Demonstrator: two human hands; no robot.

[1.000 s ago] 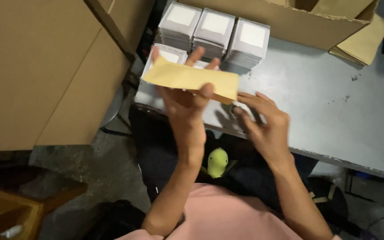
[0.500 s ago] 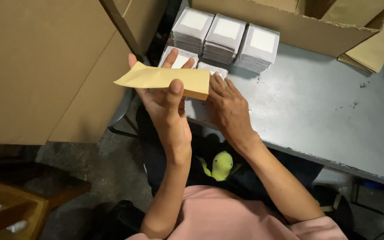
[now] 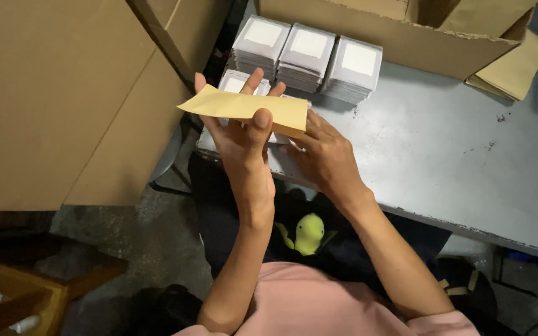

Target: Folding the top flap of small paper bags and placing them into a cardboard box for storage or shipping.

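Note:
My left hand (image 3: pixel 242 134) holds a long tan paper envelope (image 3: pixel 244 107) up over the near left corner of the grey table (image 3: pixel 456 162), thumb across its front. My right hand (image 3: pixel 322 155) reaches under the envelope's right end, fingers toward the low stack of white packets (image 3: pixel 239 83) lying at the table's edge; whether it grips anything is hidden by the envelope. Three taller stacks of white square packets (image 3: pixel 309 56) stand in a row just behind.
A long cardboard box (image 3: pixel 381 34) lies across the back of the table, with tan envelopes (image 3: pixel 515 65) at its right. Large cardboard sheets (image 3: pixel 51 93) lean at the left. A yellow-green soft toy (image 3: pixel 309 233) sits in my lap below the table edge.
My right hand has moved left from the table's near edge to beneath the envelope. The envelope in my left hand has shifted slightly left and tilted.

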